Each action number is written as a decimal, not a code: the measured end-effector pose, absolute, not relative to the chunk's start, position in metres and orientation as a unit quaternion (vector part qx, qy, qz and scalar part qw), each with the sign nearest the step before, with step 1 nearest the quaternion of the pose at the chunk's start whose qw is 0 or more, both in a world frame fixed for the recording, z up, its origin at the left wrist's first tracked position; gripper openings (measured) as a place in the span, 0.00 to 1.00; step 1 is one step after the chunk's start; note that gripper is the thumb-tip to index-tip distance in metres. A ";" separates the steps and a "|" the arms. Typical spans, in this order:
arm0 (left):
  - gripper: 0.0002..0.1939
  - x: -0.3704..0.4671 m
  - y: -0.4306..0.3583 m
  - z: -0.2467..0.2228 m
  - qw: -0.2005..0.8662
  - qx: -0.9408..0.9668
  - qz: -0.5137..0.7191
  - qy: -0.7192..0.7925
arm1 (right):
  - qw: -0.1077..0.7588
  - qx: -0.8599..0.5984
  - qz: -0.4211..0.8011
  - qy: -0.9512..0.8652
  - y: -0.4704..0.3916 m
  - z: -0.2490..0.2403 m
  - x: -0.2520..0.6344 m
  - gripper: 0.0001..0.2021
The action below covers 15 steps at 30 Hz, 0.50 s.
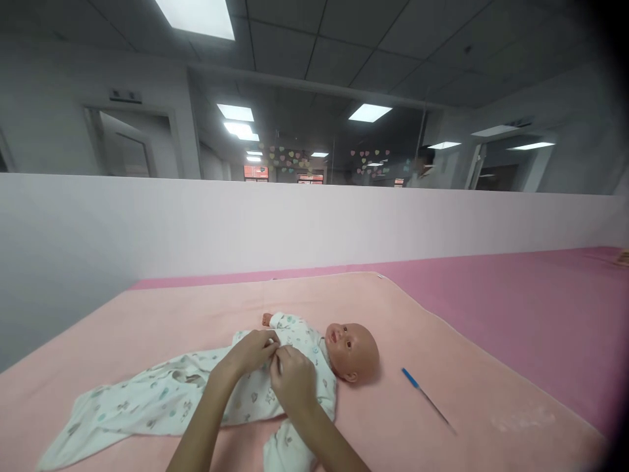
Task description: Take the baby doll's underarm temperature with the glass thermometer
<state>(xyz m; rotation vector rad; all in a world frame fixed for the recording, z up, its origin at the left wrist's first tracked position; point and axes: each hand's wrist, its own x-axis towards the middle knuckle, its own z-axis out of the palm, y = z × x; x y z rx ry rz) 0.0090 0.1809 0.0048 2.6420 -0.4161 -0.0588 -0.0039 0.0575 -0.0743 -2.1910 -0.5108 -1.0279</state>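
A baby doll lies on its back with its bald head to the right. It wears a white printed baby romper, whose legs stretch out flat to the left. Over the chest, my left hand is closed in a pinch on the romper's front. My right hand pinches the same cloth, its fingertips almost meeting those of the left. The exact bit of fabric or fastener between the fingers is hidden. One small doll hand shows at the far sleeve's end; the near sleeve lies partly behind my right forearm.
A peach blanket lies under the doll, on a pink surface. Right of the doll's head is a thin rod with a blue handle. A low white wall runs along the back, with glass above it.
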 end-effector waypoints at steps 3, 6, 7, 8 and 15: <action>0.13 0.013 0.182 0.004 0.223 0.964 -0.038 -0.141 | 0.373 -0.822 -0.381 -0.200 0.036 -0.051 -0.006 0.08; 0.13 0.015 0.183 0.006 0.205 0.969 -0.029 -0.134 | 0.387 -0.796 -0.414 -0.213 -0.004 -0.029 -0.001 0.10; 0.13 0.015 0.182 0.008 0.192 0.973 -0.015 -0.130 | 0.388 -0.793 -0.421 -0.208 -0.019 -0.023 0.002 0.10; 0.14 0.015 0.180 0.010 0.179 0.976 0.005 -0.126 | 0.389 -0.792 -0.427 -0.197 -0.033 -0.020 0.005 0.11; 0.15 0.004 0.138 0.021 0.165 0.966 0.094 -0.177 | 0.392 -0.788 -0.448 -0.157 -0.083 -0.041 0.021 0.12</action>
